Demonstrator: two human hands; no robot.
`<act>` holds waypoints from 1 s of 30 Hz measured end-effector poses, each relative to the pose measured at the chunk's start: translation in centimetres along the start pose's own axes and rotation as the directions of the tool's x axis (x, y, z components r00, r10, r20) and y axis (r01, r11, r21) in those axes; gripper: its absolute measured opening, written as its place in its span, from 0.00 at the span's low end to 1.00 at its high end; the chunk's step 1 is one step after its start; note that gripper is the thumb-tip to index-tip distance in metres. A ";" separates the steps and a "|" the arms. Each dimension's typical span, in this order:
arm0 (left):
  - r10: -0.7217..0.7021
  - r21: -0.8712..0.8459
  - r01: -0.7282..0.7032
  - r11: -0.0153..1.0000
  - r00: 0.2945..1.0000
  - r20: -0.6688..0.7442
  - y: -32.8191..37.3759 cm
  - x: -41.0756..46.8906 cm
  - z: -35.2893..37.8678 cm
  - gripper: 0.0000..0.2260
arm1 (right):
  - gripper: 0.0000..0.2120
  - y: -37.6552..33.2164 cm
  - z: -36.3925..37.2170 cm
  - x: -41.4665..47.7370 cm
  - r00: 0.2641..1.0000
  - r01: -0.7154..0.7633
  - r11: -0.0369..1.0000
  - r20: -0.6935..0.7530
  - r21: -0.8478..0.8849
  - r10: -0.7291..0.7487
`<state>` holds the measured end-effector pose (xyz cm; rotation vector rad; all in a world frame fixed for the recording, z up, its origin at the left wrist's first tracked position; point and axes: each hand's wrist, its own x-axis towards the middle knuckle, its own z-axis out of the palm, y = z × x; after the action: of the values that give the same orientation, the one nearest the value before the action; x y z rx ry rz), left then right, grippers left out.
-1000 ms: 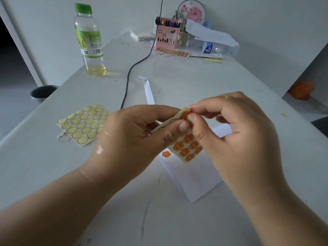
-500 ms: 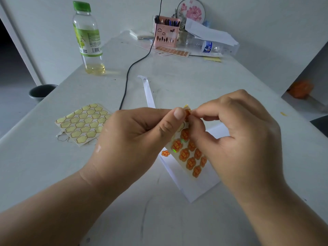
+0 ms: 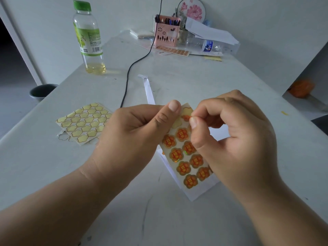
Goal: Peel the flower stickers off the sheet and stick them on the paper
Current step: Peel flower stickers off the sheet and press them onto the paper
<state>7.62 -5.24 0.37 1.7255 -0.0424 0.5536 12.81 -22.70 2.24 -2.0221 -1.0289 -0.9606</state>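
You have two hands in view, your left hand (image 3: 131, 137) and right hand (image 3: 236, 139), and one sticker sheet (image 3: 179, 158) between them; count on it nine orange flower stickers (image 3: 182, 134) in plain sight, more possibly hidden behind your right hand, and two bare outlines (image 3: 177, 123). Elsewhere: one white paper (image 3: 195, 192), one emptied sheet (image 3: 85, 123), one green-capped bottle (image 3: 88, 36), one toppled clear bottle (image 3: 211, 46), one pink pen holder (image 3: 166, 36), one black cable (image 3: 134, 64), one white paper strip (image 3: 148, 91)

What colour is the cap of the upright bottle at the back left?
Green. The bottle cap shows clearly in the head view.
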 end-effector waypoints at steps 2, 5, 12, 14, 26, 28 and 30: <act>0.011 -0.011 -0.011 1.000 1.000 0.004 0.0 0.0 0.1 0.13 | 0.07 -0.3 0.1 0.0 0.999 -0.035 0.998 0.004 0.061 0.035; -0.036 -0.008 0.036 0.999 0.998 -0.059 -0.3 0.4 0.1 0.09 | 0.04 -0.6 0.1 0.0 0.975 -0.209 0.944 -0.025 0.255 0.222; -0.483 -0.385 0.353 0.853 0.814 -0.324 -1.0 2.8 -1.7 0.18 | 0.15 2.6 1.5 0.9 0.698 -0.704 0.697 0.311 0.136 0.644; -0.510 -0.413 0.363 0.835 0.792 -0.336 -1.3 3.1 -1.9 0.20 | 0.18 2.8 1.9 0.6 0.639 -0.713 0.700 0.442 0.034 0.629; -0.528 -0.407 0.391 0.826 0.789 -0.314 -1.4 3.0 -1.9 0.18 | 0.18 3.7 3.0 -0.6 0.444 -0.690 0.687 0.616 -0.228 0.651; -0.527 -0.403 0.391 0.828 0.789 -0.317 -1.3 3.0 -1.9 0.18 | 0.17 3.7 3.1 -0.6 0.455 -0.681 0.697 0.614 -0.227 0.645; -0.522 -0.398 0.389 0.831 0.791 -0.318 -1.4 3.1 -2.1 0.18 | 0.14 3.7 3.2 -0.7 0.465 -0.679 0.702 0.615 -0.214 0.637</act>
<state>10.11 -2.16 0.54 1.2112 0.5634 0.5009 16.66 -22.13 -0.75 -2.4540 -0.4353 0.2453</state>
